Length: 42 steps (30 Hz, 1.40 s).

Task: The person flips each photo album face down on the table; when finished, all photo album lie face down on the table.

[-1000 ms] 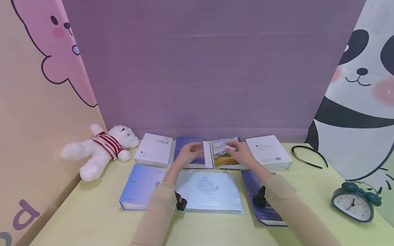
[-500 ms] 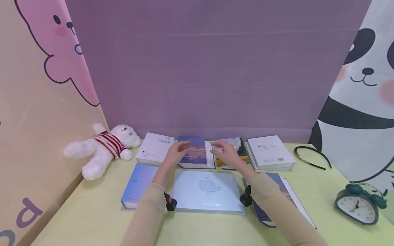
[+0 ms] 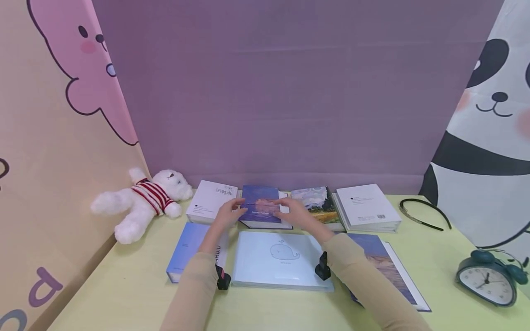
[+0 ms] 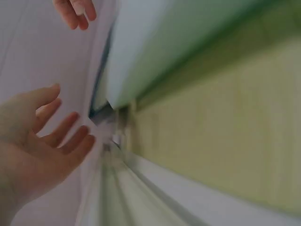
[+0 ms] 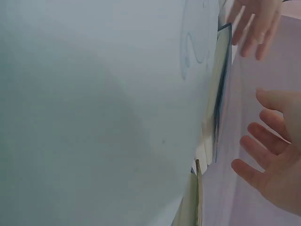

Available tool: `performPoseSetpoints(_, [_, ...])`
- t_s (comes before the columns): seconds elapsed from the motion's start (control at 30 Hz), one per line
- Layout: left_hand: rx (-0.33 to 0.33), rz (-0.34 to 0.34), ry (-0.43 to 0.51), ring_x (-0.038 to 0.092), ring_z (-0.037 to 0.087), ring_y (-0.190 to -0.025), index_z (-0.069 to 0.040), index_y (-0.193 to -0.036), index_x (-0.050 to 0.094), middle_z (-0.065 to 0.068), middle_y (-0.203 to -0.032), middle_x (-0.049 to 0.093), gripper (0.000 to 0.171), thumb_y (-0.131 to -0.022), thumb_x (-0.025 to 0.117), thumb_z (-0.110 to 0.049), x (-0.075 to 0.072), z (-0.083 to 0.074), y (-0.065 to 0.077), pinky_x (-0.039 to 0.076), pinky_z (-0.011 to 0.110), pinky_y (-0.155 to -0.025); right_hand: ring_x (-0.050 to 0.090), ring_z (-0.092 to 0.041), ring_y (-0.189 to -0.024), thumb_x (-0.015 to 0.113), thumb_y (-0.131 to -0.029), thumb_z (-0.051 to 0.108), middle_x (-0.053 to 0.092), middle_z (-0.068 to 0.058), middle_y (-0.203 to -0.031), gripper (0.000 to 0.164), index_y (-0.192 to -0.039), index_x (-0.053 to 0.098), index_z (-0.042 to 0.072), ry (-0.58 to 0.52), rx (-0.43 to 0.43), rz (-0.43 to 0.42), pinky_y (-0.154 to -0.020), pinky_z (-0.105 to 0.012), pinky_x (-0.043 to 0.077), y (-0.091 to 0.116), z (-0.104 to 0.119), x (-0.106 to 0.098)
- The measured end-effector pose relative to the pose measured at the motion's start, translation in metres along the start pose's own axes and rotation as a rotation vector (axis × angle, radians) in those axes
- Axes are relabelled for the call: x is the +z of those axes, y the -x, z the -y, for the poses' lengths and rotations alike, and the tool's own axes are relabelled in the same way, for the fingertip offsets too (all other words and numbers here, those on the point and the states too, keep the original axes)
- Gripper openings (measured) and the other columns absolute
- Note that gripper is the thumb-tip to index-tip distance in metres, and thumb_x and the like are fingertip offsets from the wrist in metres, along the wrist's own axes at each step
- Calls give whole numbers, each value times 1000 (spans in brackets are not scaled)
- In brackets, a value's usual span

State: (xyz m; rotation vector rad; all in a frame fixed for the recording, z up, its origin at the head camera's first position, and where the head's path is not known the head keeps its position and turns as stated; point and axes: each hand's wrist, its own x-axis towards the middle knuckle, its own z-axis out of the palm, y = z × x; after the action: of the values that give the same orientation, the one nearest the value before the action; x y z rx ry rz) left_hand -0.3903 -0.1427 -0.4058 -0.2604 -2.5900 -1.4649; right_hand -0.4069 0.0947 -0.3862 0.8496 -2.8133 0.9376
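A book with a blue and pink sunset cover [image 3: 260, 214] lies flat in the back row, its white page edge facing forward. My left hand [image 3: 228, 215] hovers at its left side, fingers spread and slightly bent. Over its right part is my right hand [image 3: 297, 214], thumb and fingers apart. Both wrist views show the left hand [image 4: 42, 150] and the right hand [image 5: 277, 146] with parted fingers, holding nothing. Whether any fingertip touches the book is hard to tell. Below the hands lies a pale blue whale album [image 3: 256, 264].
Flanking the sunset book are a white book [image 3: 211, 200], a landscape-painting book [image 3: 312, 197] and another white book [image 3: 366, 207]. A blue book [image 3: 184, 250] and a purple book [image 3: 387, 262] lie in front. Plush bear [image 3: 151, 197], headband [image 3: 443, 214] and alarm clock [image 3: 488, 278] stand around.
My right hand has moved left from the landscape-painting book to the sunset book. My left hand has shifted left off the sunset book to its left edge. The books look unmoved.
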Motion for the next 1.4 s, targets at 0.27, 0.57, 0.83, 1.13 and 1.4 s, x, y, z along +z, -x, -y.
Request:
performPoseSetpoints(0.27, [-66,93,-40,50,36,-123,-1,-140,40,21,-139,47,53,-93,58,-17,2,17,0,41,43,-104,48,-37,-123,62,-91,19,55,-17,-130,44,-131,53,4,21,28,79,-100,-49,43,5,-3,-1])
performPoseSetpoints(0.57, [-116,141,-73,46,36,-126,-1,-146,28,24,-136,48,66,-91,60,-19,2,17,0,37,44,-107,59,-30,-101,63,-90,26,62,-16,-115,52,-134,50,1,97,74,172,-86,-42,50,5,-3,1])
performPoseSetpoints(0.83, [-84,133,-79,51,37,-121,5,-144,30,26,-133,50,68,-88,64,-14,3,14,3,41,43,-104,57,-23,-70,64,-89,28,66,-16,-98,58,-136,46,-2,120,100,203,-70,-35,49,7,-2,5])
performPoseSetpoints(1.13, [-120,110,-39,52,37,-120,11,-138,36,27,-130,52,65,-85,67,-10,0,12,5,43,43,-102,53,-33,-118,64,-89,30,53,-18,-133,63,-140,42,3,68,152,232,-96,-48,45,9,-1,9])
performPoseSetpoints(1.4, [-181,88,125,50,33,-124,3,-136,44,21,-133,53,57,-85,67,-11,-1,16,0,42,41,-103,55,-28,-107,63,-90,30,55,-17,-129,57,-140,45,9,-25,192,201,-86,-42,47,11,3,9])
